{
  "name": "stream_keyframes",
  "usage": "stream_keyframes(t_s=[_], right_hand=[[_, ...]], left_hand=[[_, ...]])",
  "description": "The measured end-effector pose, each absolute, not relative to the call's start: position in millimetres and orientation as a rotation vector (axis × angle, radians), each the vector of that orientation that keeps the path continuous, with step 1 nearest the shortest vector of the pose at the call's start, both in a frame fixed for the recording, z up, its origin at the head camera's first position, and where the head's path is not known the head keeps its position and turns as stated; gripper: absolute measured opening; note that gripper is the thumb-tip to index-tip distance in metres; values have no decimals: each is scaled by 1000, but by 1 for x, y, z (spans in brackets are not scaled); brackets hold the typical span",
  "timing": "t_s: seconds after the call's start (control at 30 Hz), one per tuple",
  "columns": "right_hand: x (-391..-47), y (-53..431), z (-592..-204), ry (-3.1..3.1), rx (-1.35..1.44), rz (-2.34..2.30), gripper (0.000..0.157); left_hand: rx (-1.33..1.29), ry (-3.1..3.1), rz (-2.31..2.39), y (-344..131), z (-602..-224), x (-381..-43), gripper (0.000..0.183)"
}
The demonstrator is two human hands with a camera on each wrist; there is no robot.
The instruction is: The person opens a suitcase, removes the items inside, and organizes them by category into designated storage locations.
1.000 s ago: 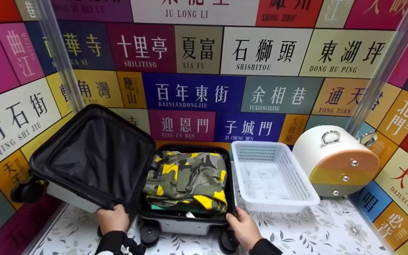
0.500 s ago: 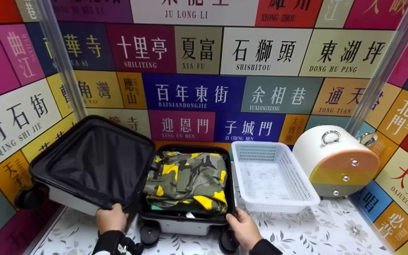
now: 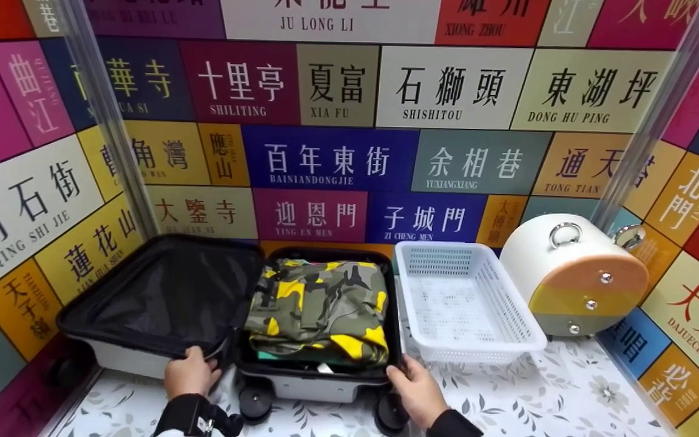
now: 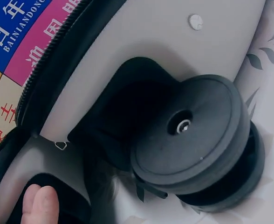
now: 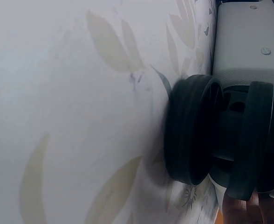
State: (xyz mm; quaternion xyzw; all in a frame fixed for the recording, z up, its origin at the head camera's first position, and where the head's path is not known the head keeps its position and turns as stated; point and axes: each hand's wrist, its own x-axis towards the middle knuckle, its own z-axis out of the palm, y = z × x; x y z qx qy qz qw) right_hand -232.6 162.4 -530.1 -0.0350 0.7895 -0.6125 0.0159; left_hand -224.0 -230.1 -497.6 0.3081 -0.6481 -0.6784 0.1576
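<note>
An unfolded suitcase (image 3: 319,389) lies before me, its lined lid (image 3: 161,297) spread to the left. Folded camouflage clothing (image 3: 319,309) in grey, green and yellow fills the right half, with a bit of teal fabric under it. My left hand (image 3: 190,371) grips the lid's near right corner; in the left wrist view its fingertips (image 4: 41,203) show at a wheel recess. The near right corner of the packed half is held by my right hand (image 3: 417,391), thumb side on the rim. Its fingers (image 5: 246,210) appear below a black wheel (image 5: 193,130) in the right wrist view.
Right of the suitcase stands a white plastic basket (image 3: 446,297) with perforated walls. Beyond it is a rounded cream box (image 3: 543,249) with a striped front. Sign-covered panels enclose the back and sides, with clear posts in the corners. A leaf-patterned cloth (image 3: 574,388) covers the surface.
The lid has swung down to the left and now lies nearly flat, uncovering more wall signs. My left hand has stayed on its corner. The right hand has hardly moved.
</note>
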Motion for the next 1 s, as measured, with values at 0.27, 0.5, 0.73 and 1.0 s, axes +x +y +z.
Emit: stream_keyframes(t_s=[0.27,0.5,0.73,1.0], right_hand=[[-231,163,-530,2465,-123,-1913,60],[-230,164,-527,2549,-143,-1840,60],[-230,168,-519,2600,-189,-1773,66],[-233,176,-505,2824,-235,-1656,55]], left_hand=[[922,-1962,-1866,-226,-498,-218,63],[918,-2143,-1531,-214,-498,-208,65],[851,-1960,-1379,-199,-497,-203,59],[557,-2100,-1109,-184,-484,-212,55]])
